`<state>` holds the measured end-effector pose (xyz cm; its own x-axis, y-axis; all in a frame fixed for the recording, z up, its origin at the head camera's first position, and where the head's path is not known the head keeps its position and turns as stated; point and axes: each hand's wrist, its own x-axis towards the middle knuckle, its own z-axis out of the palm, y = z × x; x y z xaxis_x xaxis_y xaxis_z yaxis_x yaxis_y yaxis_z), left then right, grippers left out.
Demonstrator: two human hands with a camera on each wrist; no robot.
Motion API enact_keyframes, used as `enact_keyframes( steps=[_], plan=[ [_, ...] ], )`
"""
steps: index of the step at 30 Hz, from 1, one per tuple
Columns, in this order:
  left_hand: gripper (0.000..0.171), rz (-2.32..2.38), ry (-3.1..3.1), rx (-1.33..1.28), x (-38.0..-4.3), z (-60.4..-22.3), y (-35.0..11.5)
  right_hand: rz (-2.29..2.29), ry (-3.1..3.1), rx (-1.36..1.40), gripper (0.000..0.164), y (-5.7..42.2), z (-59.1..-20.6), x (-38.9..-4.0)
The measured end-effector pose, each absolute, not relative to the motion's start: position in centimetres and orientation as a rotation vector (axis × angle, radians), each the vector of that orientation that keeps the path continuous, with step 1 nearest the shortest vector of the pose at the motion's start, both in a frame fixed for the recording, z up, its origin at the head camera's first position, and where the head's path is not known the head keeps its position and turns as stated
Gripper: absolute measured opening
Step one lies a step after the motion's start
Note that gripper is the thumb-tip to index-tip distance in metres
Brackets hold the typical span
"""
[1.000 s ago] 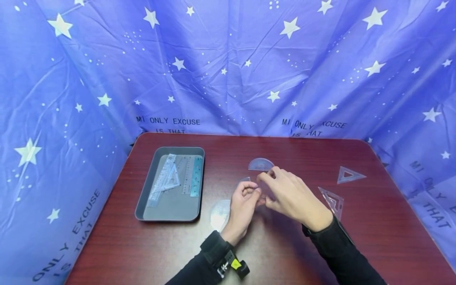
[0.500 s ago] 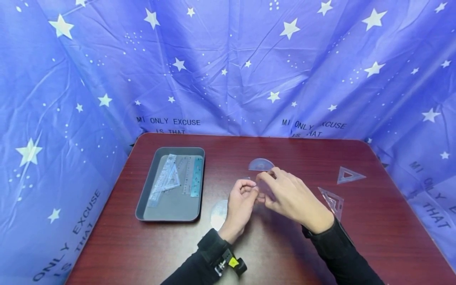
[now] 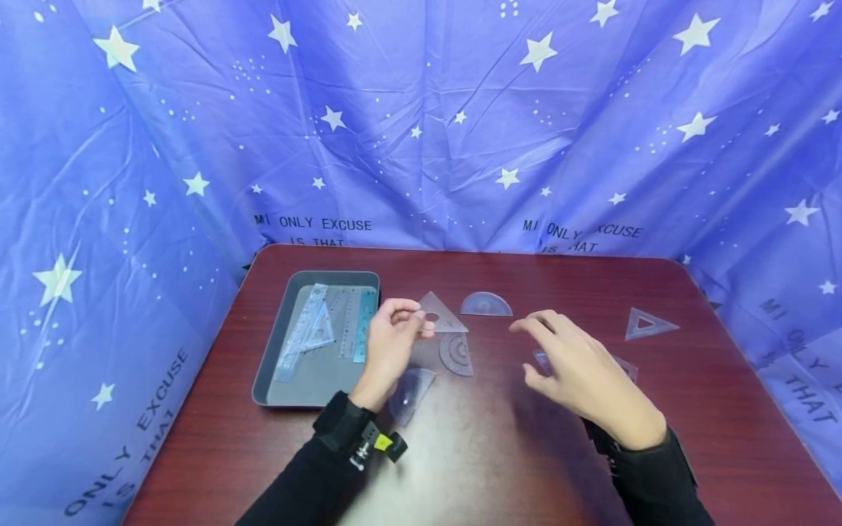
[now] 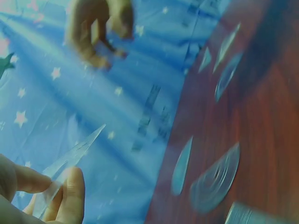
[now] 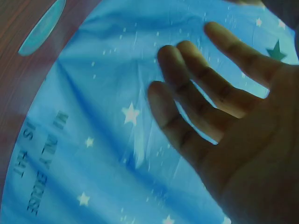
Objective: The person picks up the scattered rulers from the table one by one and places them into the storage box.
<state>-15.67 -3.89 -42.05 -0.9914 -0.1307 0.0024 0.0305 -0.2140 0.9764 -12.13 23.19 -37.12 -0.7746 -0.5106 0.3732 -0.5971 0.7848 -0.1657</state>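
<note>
My left hand (image 3: pixel 392 347) pinches a clear set square (image 3: pixel 447 315) between thumb and fingers, raised near the tray's right side. In the left wrist view the set square (image 4: pixel 74 156) shows nearly edge-on, its tip pointing up and right. Below it in the head view lies a clear protractor (image 3: pixel 457 356), and another protractor (image 3: pixel 409 398) is partly behind the left wrist. My right hand (image 3: pixel 585 376) hovers with loosely bent fingers and nothing in them; its fingers (image 5: pixel 187 121) are spread in the right wrist view. A bluish clear piece (image 3: pixel 542 361) peeks out beneath that hand.
The grey tray (image 3: pixel 316 398) on the left contains a clear ruler (image 3: pixel 300 332), a teal ruler (image 3: pixel 362 329) and a set square (image 3: pixel 321 332). A protractor (image 3: pixel 485 305) lies at the back middle. One set square (image 3: pixel 647 324) rests far right; another piece (image 3: pixel 626 368) is half hidden.
My hands were together over the middle of the table and have parted. The left moved left and up with the set square; the right moved right, its fingers now apart from it.
</note>
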Motion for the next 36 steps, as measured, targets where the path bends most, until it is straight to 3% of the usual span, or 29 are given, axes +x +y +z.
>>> enact_keyframes(
  steps=[9, 21, 36],
  plan=[
    [0.014, -2.041, -2.248, 0.346, -18.2, -41.1, -10.7, 0.470, -2.878, 0.687, 0.054, 27.0, -38.0, -10.8],
    [0.028, -1.623, -2.900, 0.306, -21.7, -40.7, -17.6, 0.588, -2.982, 0.532, 0.054, 30.6, -40.6, -9.2],
    [0.028, -1.111, -3.359, 0.049, -26.5, -43.4, -18.8, 0.567, -2.981, 0.454, 0.056, 32.7, -42.1, -7.6]
  ],
)
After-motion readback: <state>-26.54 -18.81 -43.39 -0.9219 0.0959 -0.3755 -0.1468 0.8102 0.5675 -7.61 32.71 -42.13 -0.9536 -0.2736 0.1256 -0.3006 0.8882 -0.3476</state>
